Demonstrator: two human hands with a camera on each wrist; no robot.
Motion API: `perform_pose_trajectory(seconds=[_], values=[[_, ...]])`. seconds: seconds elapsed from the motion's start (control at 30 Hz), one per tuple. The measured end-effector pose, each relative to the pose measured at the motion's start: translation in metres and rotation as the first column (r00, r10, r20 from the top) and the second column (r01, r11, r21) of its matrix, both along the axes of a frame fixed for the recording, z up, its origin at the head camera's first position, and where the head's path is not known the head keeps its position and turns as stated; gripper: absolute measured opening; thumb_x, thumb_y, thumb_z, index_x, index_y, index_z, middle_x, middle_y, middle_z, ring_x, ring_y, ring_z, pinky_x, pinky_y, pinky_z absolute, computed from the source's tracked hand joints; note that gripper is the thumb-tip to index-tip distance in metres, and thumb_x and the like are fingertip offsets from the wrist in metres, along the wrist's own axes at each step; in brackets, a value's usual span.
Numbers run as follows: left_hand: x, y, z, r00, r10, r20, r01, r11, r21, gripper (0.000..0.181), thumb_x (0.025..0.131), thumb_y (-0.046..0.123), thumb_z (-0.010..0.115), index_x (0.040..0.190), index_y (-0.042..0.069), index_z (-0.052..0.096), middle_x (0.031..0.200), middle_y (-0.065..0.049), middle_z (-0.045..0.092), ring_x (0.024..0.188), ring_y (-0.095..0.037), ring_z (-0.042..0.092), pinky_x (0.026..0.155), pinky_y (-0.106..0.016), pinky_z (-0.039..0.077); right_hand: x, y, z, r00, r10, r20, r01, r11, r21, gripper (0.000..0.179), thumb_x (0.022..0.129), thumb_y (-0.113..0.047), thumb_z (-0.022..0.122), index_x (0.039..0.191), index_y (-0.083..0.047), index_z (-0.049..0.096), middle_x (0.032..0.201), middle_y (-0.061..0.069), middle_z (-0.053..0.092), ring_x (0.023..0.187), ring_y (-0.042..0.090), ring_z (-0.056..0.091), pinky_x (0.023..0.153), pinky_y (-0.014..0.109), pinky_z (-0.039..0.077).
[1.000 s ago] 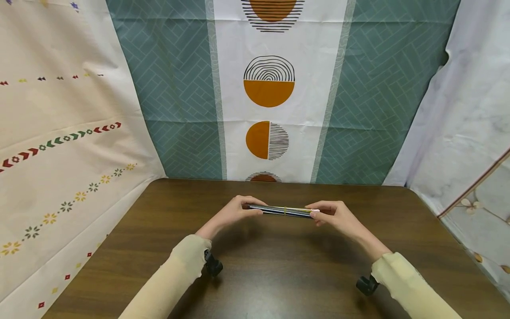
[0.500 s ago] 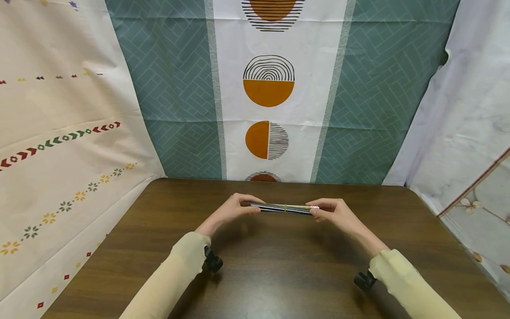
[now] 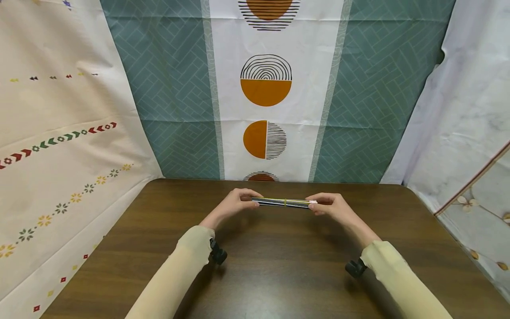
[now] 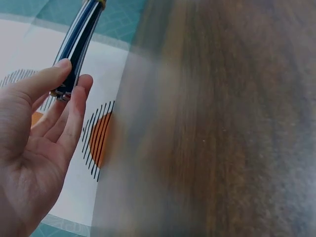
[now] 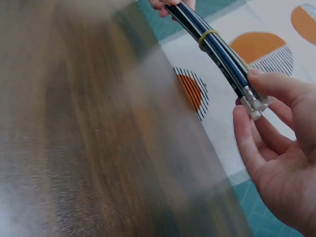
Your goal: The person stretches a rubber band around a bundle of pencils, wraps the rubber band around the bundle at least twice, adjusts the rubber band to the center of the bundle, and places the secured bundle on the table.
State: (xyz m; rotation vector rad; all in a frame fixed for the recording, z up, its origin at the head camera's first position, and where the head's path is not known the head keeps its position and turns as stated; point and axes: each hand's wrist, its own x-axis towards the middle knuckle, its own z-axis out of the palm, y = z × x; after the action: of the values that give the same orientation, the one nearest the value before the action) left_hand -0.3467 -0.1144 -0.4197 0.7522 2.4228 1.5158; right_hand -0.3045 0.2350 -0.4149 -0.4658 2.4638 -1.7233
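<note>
A bundle of dark blue striped pencils (image 3: pixel 275 202) is held level above the table, a yellow rubber band (image 5: pixel 208 37) wrapped round its middle. My left hand (image 3: pixel 235 206) pinches one end between thumb and fingers; the left wrist view shows the thumb lying on the pencils (image 4: pixel 79 44). At the other end my right hand (image 3: pixel 332 208) grips the bundle, close to the white erasers (image 5: pixel 255 105) and their metal ferrules. Both hands stay apart from each other, with the banded middle in plain sight between them.
Beneath the hands lies a dark brown wooden table (image 3: pixel 275 266). Behind it hangs a green and white patterned curtain (image 3: pixel 179 88), and patterned cloths (image 3: pixel 59 177) line the sides. A small black camera sits on each wrist, at the cream sleeves (image 3: pixel 175 270).
Both hands have moved slightly up and away from the body together with the pencil bundle. The bundle stays gripped at both ends, and the view has shifted a little.
</note>
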Motion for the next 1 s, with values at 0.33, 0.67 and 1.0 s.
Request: perform_pose_trajectory(seconds=[0.33,0.67,1.0], values=[[-0.017,0.008,-0.009,0.997,0.059,-0.05,-0.065,0.99,-0.128,0.023,0.09,0.017,0.072,0.112,0.012,0.073,0.105,-0.008,0.074,0.082,-0.016,0.062,0.074,-0.026,0.05,-0.018,0.005,-0.014,0.998,-0.029,0.056,0.028,0.999,0.018,0.045,0.09,-0.022,0.073,0.128,-0.001,0.063,0.113,0.003,0.07,0.096,0.014,0.067,0.083,0.027,0.056],[-0.02,0.01,-0.026,0.997,0.067,-0.033,-0.071,0.986,-0.15,0.024,0.089,0.014,0.073,0.113,0.01,0.073,0.107,-0.008,0.075,0.079,-0.007,0.059,0.07,-0.022,0.048,-0.024,-0.001,-0.03,0.994,-0.103,0.039,0.099,0.991,0.09,0.038,0.089,-0.02,0.074,0.123,-0.005,0.068,0.129,0.017,0.065,0.09,0.007,0.056,0.079,0.027,0.046],[-0.017,0.004,-0.03,0.994,0.065,0.091,-0.055,0.992,-0.11,0.026,0.09,0.014,0.072,0.115,0.01,0.073,0.114,-0.009,0.072,0.09,-0.012,0.058,0.081,-0.026,0.044,-0.02,-0.007,-0.034,0.989,-0.12,0.086,0.104,0.98,0.172,0.036,0.089,-0.02,0.073,0.122,-0.008,0.069,0.124,0.013,0.067,0.093,0.012,0.058,0.078,0.03,0.046]])
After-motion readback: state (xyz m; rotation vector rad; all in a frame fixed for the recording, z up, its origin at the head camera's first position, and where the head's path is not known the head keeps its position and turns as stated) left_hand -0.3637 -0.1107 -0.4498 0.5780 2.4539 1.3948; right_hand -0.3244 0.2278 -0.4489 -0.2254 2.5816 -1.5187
